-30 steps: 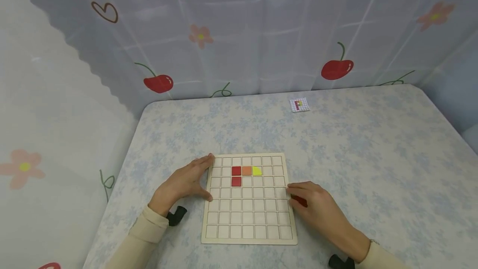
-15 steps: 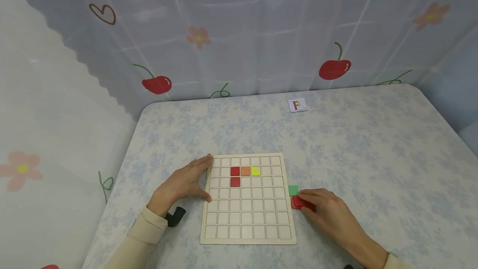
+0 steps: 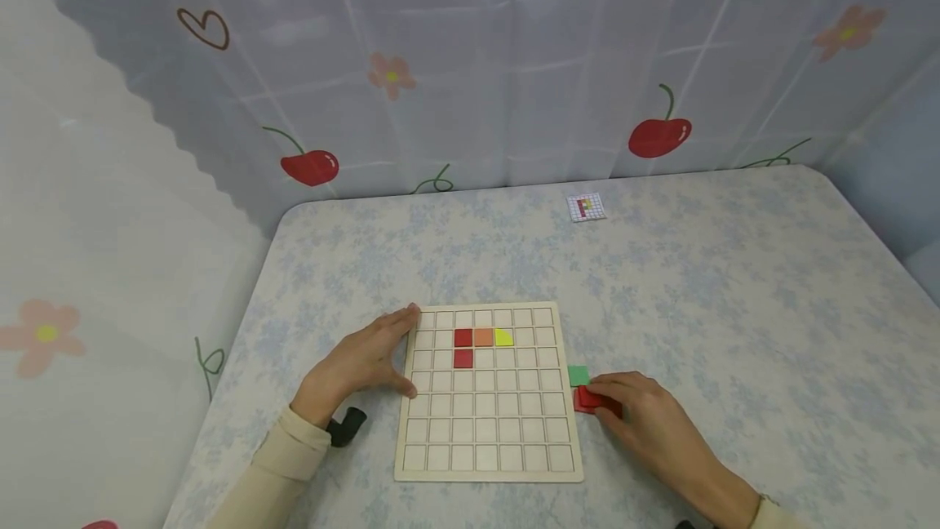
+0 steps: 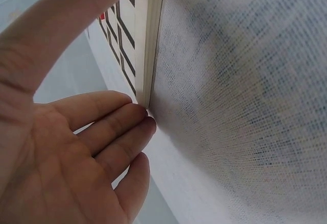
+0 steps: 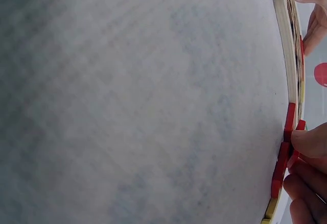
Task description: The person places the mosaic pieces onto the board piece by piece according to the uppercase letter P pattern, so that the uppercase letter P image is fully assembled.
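My left hand (image 3: 360,362) touches the left side of a pale wooden grid board (image 3: 486,431), fingertips at the far corner and thumb lower along the edge. On the board lie a red tile (image 3: 463,338), an orange tile (image 3: 483,337) and a yellow quarter-round tile (image 3: 503,338) in a row, with another red tile below the first. Just right of the board, my right hand (image 3: 649,415) pinches a red square tile (image 3: 590,396) between thumb and fingers, over other red tiles (image 5: 279,165) on the table. The hand partly hides this group.
A green tile (image 3: 578,375) lies against the board's right edge, beyond the red ones. Yellow tiles (image 5: 271,209) show in the right wrist view. A small printed grid card (image 3: 586,207) lies at the back of the table, before a patterned curtain (image 3: 470,64).
My right hand has drawn back from the board's right edge toward the right, uncovering the green and red tiles. The left hand has kept its place.
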